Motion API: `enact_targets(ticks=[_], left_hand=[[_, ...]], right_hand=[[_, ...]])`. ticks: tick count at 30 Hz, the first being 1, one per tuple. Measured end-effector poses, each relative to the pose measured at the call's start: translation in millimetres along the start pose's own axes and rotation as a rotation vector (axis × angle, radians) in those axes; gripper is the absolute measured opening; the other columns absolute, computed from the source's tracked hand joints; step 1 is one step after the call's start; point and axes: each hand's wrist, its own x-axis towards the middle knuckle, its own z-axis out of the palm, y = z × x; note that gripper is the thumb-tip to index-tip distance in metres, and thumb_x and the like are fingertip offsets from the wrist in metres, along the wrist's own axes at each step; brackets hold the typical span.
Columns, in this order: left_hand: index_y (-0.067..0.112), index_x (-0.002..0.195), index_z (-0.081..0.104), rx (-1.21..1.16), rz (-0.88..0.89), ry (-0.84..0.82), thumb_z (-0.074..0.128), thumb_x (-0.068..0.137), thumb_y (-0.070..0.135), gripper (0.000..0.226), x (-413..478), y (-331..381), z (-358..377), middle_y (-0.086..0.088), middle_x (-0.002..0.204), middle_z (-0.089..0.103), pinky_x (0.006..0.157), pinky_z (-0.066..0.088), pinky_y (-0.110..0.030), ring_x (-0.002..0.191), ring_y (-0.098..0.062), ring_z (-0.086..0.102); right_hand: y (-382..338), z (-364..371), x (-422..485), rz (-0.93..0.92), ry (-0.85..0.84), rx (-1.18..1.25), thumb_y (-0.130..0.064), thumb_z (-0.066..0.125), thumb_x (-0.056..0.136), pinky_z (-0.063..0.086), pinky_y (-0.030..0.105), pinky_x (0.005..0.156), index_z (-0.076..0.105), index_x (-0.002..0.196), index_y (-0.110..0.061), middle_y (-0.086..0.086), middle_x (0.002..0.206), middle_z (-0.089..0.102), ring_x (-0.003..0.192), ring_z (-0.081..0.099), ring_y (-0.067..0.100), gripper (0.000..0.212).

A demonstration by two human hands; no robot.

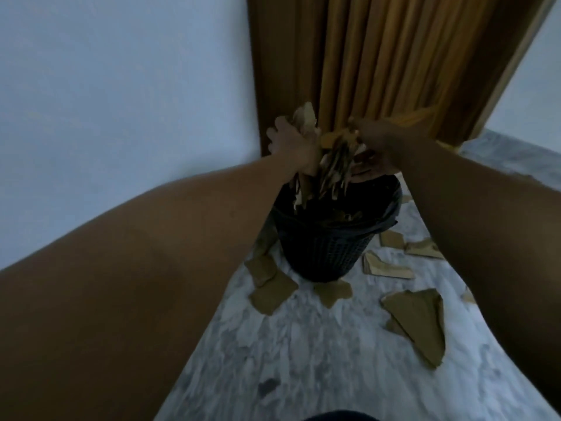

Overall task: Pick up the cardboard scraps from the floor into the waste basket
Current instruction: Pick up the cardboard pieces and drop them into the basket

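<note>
A black mesh waste basket (326, 253) with a dark liner stands on the marble floor by the curtain. Both my hands are above its mouth. My left hand (293, 142) grips a wad of brown cardboard scraps (305, 117) that sticks up past my fingers. My right hand (376, 141) grips another bunch of scraps (337, 165) that hangs down into the basket's opening. Several loose scraps lie on the floor around the basket: a large triangular one (419, 320) at the right, two (271, 291) at the left, one (332, 291) in front.
A pale blue wall fills the left. A golden-brown curtain (394, 56) hangs behind the basket. The grey-white marble floor (303, 360) stretches toward me between my forearms. More scraps (385, 265) lie right of the basket.
</note>
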Motion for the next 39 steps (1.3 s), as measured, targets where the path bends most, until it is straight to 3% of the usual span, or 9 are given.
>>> enact_targets(ticks=[7, 13, 16, 20, 25, 29, 34, 36, 39], left_hand=[[0.016, 0.155, 0.008, 0.086, -0.055, -0.131, 0.049, 0.095, 0.054, 0.082, 8, -10, 33, -0.01, 0.156, 0.017, 0.111, 0.034, -0.042, 0.136, -0.033, 0.034], [0.013, 0.142, 0.036, 0.049, 0.115, -0.224, 0.048, 0.098, 0.046, 0.056, -6, 25, 78, -0.007, 0.14, 0.043, 0.096, 0.038, -0.029, 0.123, -0.024, 0.047], [0.02, 0.106, 0.053, 0.011, 0.229, -0.228, 0.047, 0.1, 0.037, 0.019, -25, 51, 104, -0.001, 0.11, 0.054, 0.084, 0.042, -0.027, 0.097, -0.016, 0.054], [0.015, 0.121, 0.051, 0.019, 0.446, -0.244, 0.052, 0.096, 0.033, 0.03, -64, 52, 143, -0.001, 0.109, 0.058, 0.082, 0.049, -0.033, 0.099, -0.019, 0.059], [0.018, 0.102, 0.057, 0.231, 0.747, -0.461, 0.052, 0.094, 0.03, 0.015, -140, -43, 180, 0.002, 0.081, 0.054, 0.069, 0.048, -0.034, 0.083, -0.025, 0.06], [0.019, 0.107, 0.057, 0.48, 0.488, -0.698, 0.053, 0.093, 0.039, 0.025, -161, -151, 195, -0.003, 0.109, 0.059, 0.084, 0.051, -0.041, 0.104, -0.025, 0.056], [0.018, 0.149, 0.028, 0.85, 0.342, -0.65, 0.045, 0.096, 0.044, 0.061, -153, -236, 182, -0.007, 0.156, 0.02, 0.113, 0.028, -0.046, 0.141, -0.032, 0.025], [0.018, 0.153, 0.019, 0.867, 0.325, -0.723, 0.041, 0.1, 0.041, 0.062, -154, -253, 174, -0.006, 0.161, 0.01, 0.116, 0.023, -0.046, 0.145, -0.033, 0.015], [0.02, 0.149, 0.029, 0.923, 0.461, -0.697, 0.042, 0.101, 0.034, 0.051, -161, -261, 165, -0.005, 0.156, 0.023, 0.108, 0.032, -0.044, 0.137, -0.032, 0.028]], right_hand=[[33, -29, 18, -0.005, 0.005, -0.039, -0.038, 0.046, 0.103, 0.055, 0.04, 0.058, 0.031, 0.151, -0.011, 0.015, 0.14, 0.044, 0.098, 0.058, 0.03, 0.058], [62, -69, 16, 0.02, 0.2, 0.0, -0.031, 0.04, 0.104, 0.054, 0.032, 0.049, 0.046, 0.136, -0.003, 0.009, 0.083, 0.047, 0.07, 0.052, 0.023, 0.043], [86, -93, 10, 0.087, 0.29, -0.027, -0.026, 0.039, 0.105, 0.054, 0.037, 0.057, 0.043, 0.139, -0.002, 0.012, 0.101, 0.055, 0.078, 0.059, 0.026, 0.041], [145, -105, 2, 0.188, 0.436, -0.019, -0.022, 0.043, 0.104, 0.052, 0.039, 0.053, 0.044, 0.136, 0.001, 0.019, 0.114, 0.055, 0.074, 0.06, 0.028, 0.039], [265, -65, -12, 0.395, 0.465, -0.013, -0.019, 0.048, 0.1, 0.059, 0.039, 0.057, 0.047, 0.12, -0.003, 0.024, 0.108, 0.061, 0.067, 0.063, 0.031, 0.025], [346, -35, -40, 0.48, 0.434, -0.135, -0.026, 0.059, 0.092, 0.061, 0.045, 0.074, 0.055, 0.114, -0.002, 0.02, 0.113, 0.062, 0.094, 0.065, 0.034, 0.033], [364, -29, -52, 0.408, 0.527, -0.259, -0.023, 0.059, 0.092, 0.058, 0.044, 0.083, 0.068, 0.103, -0.001, 0.017, 0.102, 0.068, 0.093, 0.067, 0.032, 0.026], [362, -28, -40, 0.382, 0.553, -0.251, -0.029, 0.065, 0.09, 0.056, 0.047, 0.088, 0.068, 0.106, -0.003, 0.017, 0.109, 0.067, 0.098, 0.066, 0.031, 0.03], [361, -23, -15, 0.455, 0.553, -0.265, -0.05, 0.07, 0.083, 0.048, 0.046, 0.098, 0.051, 0.131, -0.01, 0.016, 0.13, 0.054, 0.118, 0.053, 0.035, 0.066]])
